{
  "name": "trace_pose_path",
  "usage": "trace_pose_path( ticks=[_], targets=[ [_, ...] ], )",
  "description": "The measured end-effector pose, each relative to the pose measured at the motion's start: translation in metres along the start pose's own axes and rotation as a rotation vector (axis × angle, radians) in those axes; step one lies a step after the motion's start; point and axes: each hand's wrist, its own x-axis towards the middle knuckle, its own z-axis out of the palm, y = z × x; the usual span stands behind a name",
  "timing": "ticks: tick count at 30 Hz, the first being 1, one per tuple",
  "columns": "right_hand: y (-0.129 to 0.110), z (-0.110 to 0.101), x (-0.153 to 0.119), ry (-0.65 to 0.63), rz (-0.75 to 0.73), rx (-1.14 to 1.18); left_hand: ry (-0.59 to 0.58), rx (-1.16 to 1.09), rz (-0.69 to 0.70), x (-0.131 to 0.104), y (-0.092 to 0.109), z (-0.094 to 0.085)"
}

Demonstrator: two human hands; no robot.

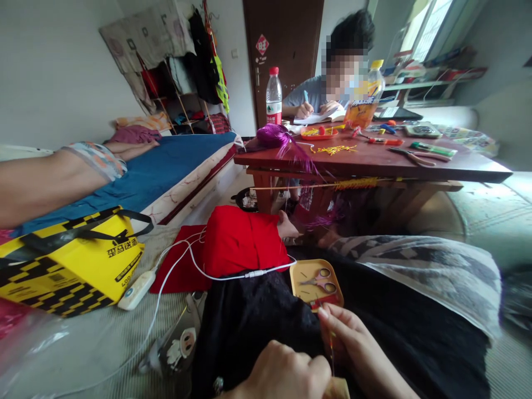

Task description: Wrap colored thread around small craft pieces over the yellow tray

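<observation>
My right hand (pixel 353 338) pinches a thin strand (pixel 331 343) between thumb and fingers. The strand runs down towards my left hand and has an orange-yellow stretch along it; its exact kind is unclear. My left hand (pixel 282 372) is closed with its knuckles up, and what its fingers grip is hidden. A tan block-like piece (pixel 337 390) shows at the bottom edge beside it. Just beyond my right hand, a yellow tray (pixel 296 272) rests on the black cloth (pixel 249 327) over my lap. Small scissors (pixel 318 281) with pinkish handles and a red item (pixel 326 302) lie in it.
Ahead stands a wooden table (pixel 274 158) with purple threads (pixel 274 137), pliers (pixel 413 156), a water bottle (pixel 273 100) and a drink bottle (pixel 368 102). A person (pixel 305 108) writes behind it. White cable (pixel 195 265), red cloth (pixel 245 238) and a yellow bag (pixel 100 260) lie left.
</observation>
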Motion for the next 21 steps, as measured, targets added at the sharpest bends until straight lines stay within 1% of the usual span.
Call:
trace_pose_path(
  ticks=[1,2,4,5,6,7,8,9,10,11,12,13,14,15,16,18,19,20,21],
  targets=[
    [0.000,-0.001,0.000,0.026,-0.020,0.018,0.051,-0.160,-0.011,0.000,-0.001,-0.001],
    [0.000,-0.001,0.000,0.048,-0.061,0.015,0.097,-0.374,-0.037,0.000,-0.002,-0.001],
    [0.000,-0.003,-0.001,0.092,-0.233,-0.093,0.136,-0.893,-0.138,0.004,-0.004,-0.003],
    [0.001,-0.003,-0.003,0.121,-0.350,-0.208,0.137,-1.134,-0.201,0.007,-0.004,-0.003],
    [0.002,-0.003,-0.005,0.149,-0.478,-0.356,0.142,-1.320,-0.263,0.011,-0.005,-0.003],
    [0.003,-0.003,-0.006,0.168,-0.612,-0.526,0.157,-1.437,-0.320,0.014,-0.005,-0.003],
    [0.003,-0.002,-0.008,0.173,-0.745,-0.698,0.170,-1.482,-0.359,0.017,-0.006,-0.004],
    [0.003,-0.001,-0.010,0.162,-0.870,-0.856,0.181,-1.453,-0.367,0.019,-0.007,-0.006],
    [0.001,0.001,-0.012,0.131,-0.978,-0.993,0.188,-1.356,-0.354,0.020,-0.008,-0.009],
    [-0.001,0.002,-0.014,0.093,-1.058,-1.100,0.178,-1.201,-0.326,0.020,-0.008,-0.012],
    [-0.005,0.004,-0.015,0.062,-1.093,-1.177,0.149,-1.010,-0.285,0.018,-0.008,-0.017],
    [-0.010,0.005,-0.016,0.044,-1.067,-1.220,0.117,-0.800,-0.241,0.016,-0.008,-0.022],
    [-0.015,0.007,-0.017,0.024,-0.975,-1.230,0.080,-0.600,-0.198,0.014,-0.007,-0.026],
    [-0.020,0.007,-0.017,-0.002,-0.837,-1.201,0.037,-0.441,-0.156,0.011,-0.005,-0.029],
    [-0.024,0.008,-0.017,-0.037,-0.678,-1.133,-0.014,-0.328,-0.114,0.009,-0.003,-0.032],
    [-0.026,0.009,-0.014,-0.113,-0.381,-0.894,-0.114,-0.189,-0.056,0.006,0.000,-0.032],
    [-0.025,0.009,-0.012,-0.144,-0.268,-0.750,-0.142,-0.144,-0.047,0.006,0.002,-0.030],
    [-0.022,0.009,-0.010,-0.161,-0.191,-0.617,-0.150,-0.111,-0.050,0.005,0.003,-0.027],
    [-0.018,0.008,-0.007,-0.162,-0.145,-0.507,-0.140,-0.085,-0.069,0.005,0.004,-0.024]
  ],
)
